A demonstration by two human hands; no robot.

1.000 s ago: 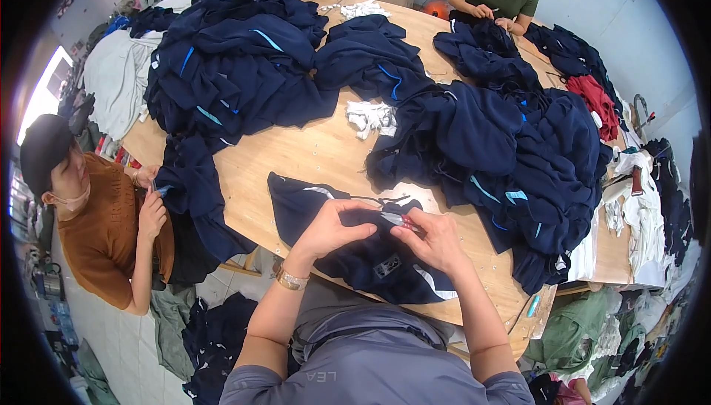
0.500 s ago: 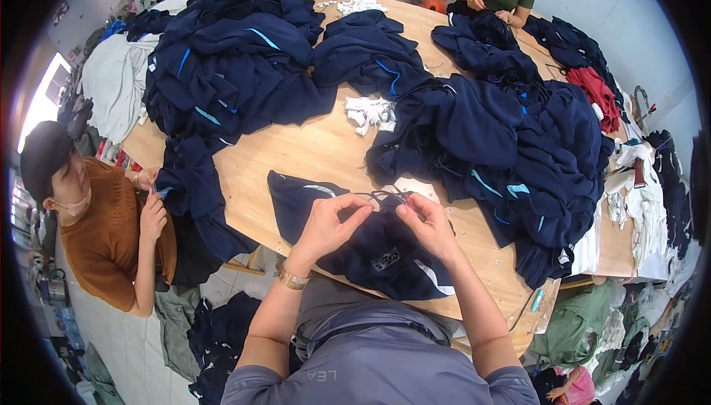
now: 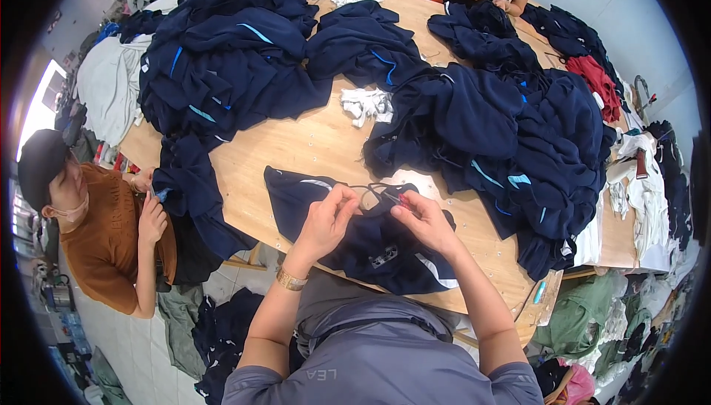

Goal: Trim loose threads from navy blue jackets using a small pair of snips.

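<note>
A navy garment [image 3: 348, 246] with white stripes and a pale printed mark lies in front of me at the table's near edge. Above its upper part, a thin dark drawstring [image 3: 374, 186] loops between my two hands. My left hand [image 3: 329, 216] pinches one side of it, thumb against fingertips. Opposite, the fingers of my right hand [image 3: 426, 218] are closed on the other side of the cord. Something small and red shows at those right fingertips, too small to name. Part of the cord is hidden behind the fingers.
Large heaps of navy garments, one at the far left [image 3: 222, 57] and one at the right [image 3: 511, 138], cover much of the wooden table [image 3: 274, 142]. White cloth scraps [image 3: 366, 106] lie between them. A co-worker in brown [image 3: 104, 234] sits at left; others work across the table.
My hands have drawn slightly apart, and the cord loops between them are wider. A red spot now shows at my right fingertips. The view has shifted a little.
</note>
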